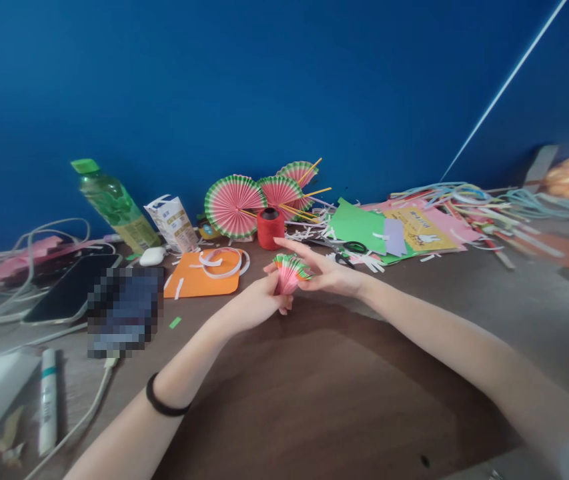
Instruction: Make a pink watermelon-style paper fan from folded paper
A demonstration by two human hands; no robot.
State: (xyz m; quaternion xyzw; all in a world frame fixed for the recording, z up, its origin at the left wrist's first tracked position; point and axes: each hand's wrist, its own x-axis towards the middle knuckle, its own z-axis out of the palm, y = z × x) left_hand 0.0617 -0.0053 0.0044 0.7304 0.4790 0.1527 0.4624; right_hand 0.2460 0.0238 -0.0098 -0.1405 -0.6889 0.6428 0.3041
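A pleated paper fan (288, 275), pink with a green and white edge, is partly folded between my two hands above the table. My left hand (259, 303) is closed round its lower, narrow end. On the other side, my right hand (331, 272) pinches the fan's right edge, thumb and some fingers at the pleats while the index finger stretches out. Just behind stands a spool of red thread (270, 230). Finished round fans (237, 208) with thin sticks lean against the blue wall behind the spool.
Left of the hands lie an orange sheet (201, 283) with curled white strips, a carton (171, 223), a green-capped bottle (117, 203), phones and cables. Scissors (353, 247), paper scraps and coloured sheets (359, 227) spread to the right. A marker (48, 403) lies at front left.
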